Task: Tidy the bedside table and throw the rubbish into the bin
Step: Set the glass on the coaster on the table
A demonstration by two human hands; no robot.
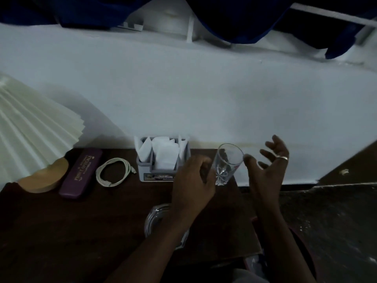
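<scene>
My left hand point(191, 180) grips a clear drinking glass point(227, 162), tilted, near the back right corner of the dark wooden bedside table point(71, 231). To the right of the glass, my right hand point(267, 168) is spread open with a ring on one finger; its thumb is close to the rim. A grey tissue holder point(161, 160) with white tissues stands just left of my left hand. Further left lie a coiled white cable point(114, 172) and a purple glasses case point(81, 174). A clear glass dish point(157, 219) lies partly hidden under my left forearm.
A pleated white lampshade point(34, 127) on a tan wooden base point(44, 178) fills the left. A white wall point(204, 99) runs behind the table, with dark blue curtains point(234, 17) above. Dark speckled floor point(336, 221) lies to the right of the table.
</scene>
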